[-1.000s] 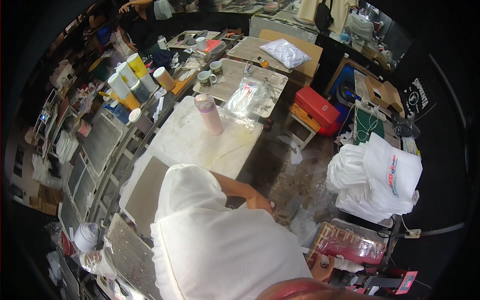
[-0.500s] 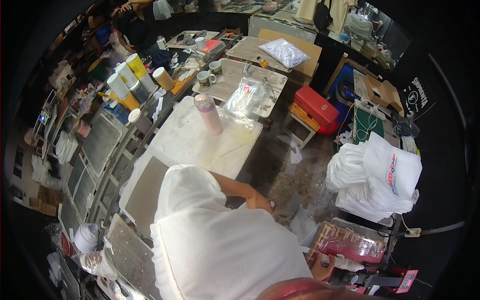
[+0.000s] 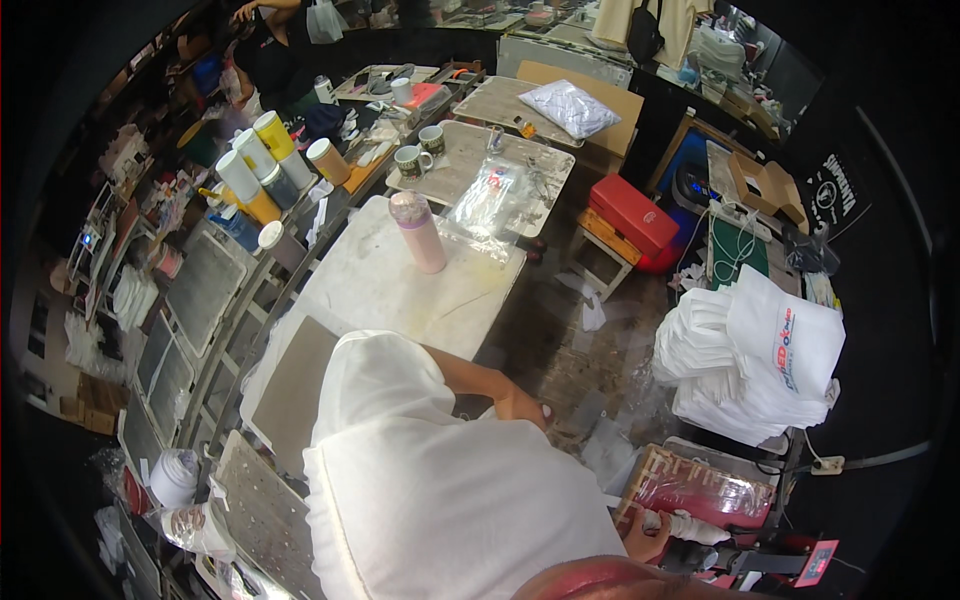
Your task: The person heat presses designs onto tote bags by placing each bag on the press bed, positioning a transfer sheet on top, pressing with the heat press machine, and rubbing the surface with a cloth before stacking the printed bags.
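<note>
My white shirt fills the lower middle of the view. My left hand (image 3: 520, 405) reaches out from the white sleeve and hangs just off the near corner of the white worktable (image 3: 400, 290), above the dirty floor. Its fingers curl downward, and I cannot see whether anything is in them. My right hand (image 3: 645, 535) is low at the right, closed around a white rolled item (image 3: 695, 527). It lies next to a red plastic-wrapped frame (image 3: 700, 490). A pink tumbler (image 3: 418, 232) stands upright on the worktable, and a clear plastic bag (image 3: 485, 205) lies behind it.
A stack of white bags (image 3: 760, 365) lies at the right. A red box (image 3: 632, 213) sits on a small stool. Two mugs (image 3: 420, 150) stand on the far table, tall cups (image 3: 270, 150) at the left, and metal racks (image 3: 200, 290) along the left side. Another person (image 3: 265, 50) stands far back.
</note>
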